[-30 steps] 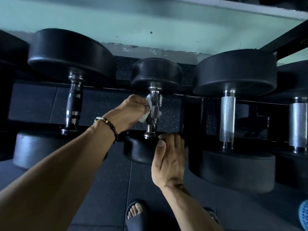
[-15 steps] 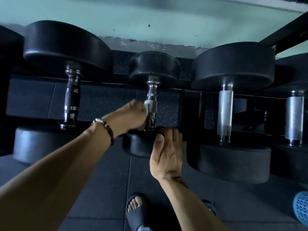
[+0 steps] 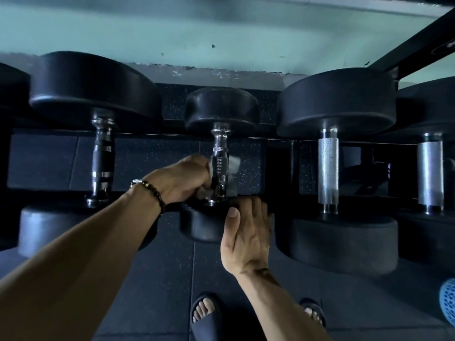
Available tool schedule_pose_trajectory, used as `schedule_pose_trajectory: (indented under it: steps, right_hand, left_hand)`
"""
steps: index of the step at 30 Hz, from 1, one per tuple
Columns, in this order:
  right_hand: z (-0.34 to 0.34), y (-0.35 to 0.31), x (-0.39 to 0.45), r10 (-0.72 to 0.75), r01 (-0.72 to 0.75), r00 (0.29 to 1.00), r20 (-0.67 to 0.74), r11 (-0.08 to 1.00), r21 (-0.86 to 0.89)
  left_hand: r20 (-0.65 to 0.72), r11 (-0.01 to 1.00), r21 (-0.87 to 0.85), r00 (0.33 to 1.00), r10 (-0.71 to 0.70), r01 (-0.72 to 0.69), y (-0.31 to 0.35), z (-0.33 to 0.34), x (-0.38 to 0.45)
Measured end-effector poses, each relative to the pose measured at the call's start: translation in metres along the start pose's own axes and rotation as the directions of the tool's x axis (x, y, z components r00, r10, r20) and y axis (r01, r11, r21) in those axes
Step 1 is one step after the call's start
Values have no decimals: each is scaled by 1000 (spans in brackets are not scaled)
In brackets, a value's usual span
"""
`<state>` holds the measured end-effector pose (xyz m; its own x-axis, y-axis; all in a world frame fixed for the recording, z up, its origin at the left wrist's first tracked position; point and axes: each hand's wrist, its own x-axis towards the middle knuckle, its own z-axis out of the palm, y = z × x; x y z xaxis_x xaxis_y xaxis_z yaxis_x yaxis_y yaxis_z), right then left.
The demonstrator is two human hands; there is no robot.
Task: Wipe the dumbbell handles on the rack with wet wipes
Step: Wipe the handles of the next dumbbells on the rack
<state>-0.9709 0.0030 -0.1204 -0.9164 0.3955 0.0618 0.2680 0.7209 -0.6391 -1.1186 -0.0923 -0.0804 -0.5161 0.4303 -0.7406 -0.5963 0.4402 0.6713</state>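
A small black dumbbell lies on the rack in the middle, its chrome handle (image 3: 219, 153) running away from me. My left hand (image 3: 183, 180) wraps a white wet wipe (image 3: 233, 162) around the lower part of that handle; the wipe shows on both sides of the bar. My right hand (image 3: 246, 233) lies over the dumbbell's near head (image 3: 202, 225), fingers curled over its top edge. A larger dumbbell with a dark handle (image 3: 102, 158) sits to the left. Two big ones with silver knurled handles (image 3: 328, 168) (image 3: 430, 172) sit to the right.
The rack's black rail (image 3: 147, 134) runs behind the handles, and a black upright (image 3: 418, 43) slants at the top right. Speckled rubber floor (image 3: 147, 279) lies below, with my sandalled feet (image 3: 204, 316). A blue mesh object (image 3: 448, 301) shows at the right edge.
My left hand has slid the wipe down the handle from its upper part toward the near head. My right hand has stayed on the near head.
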Motion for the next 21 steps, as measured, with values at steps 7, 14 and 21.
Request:
schedule_pose_trajectory:
  steps: [7, 14, 21]
  right_hand:
    - [2, 2, 1, -19, 19, 1000, -2, 1000, -6]
    - [0, 1, 0, -28, 28, 1000, -9, 999, 19]
    - [-1, 0, 0, -25, 25, 1000, -8, 1000, 2]
  left_hand:
    - [25, 996, -84, 1000, 13, -11, -3, 1, 7]
    - [-4, 968, -243, 997, 71, -70, 23, -8, 15]
    - [-63, 982, 188, 998, 0, 11, -12, -2, -9]
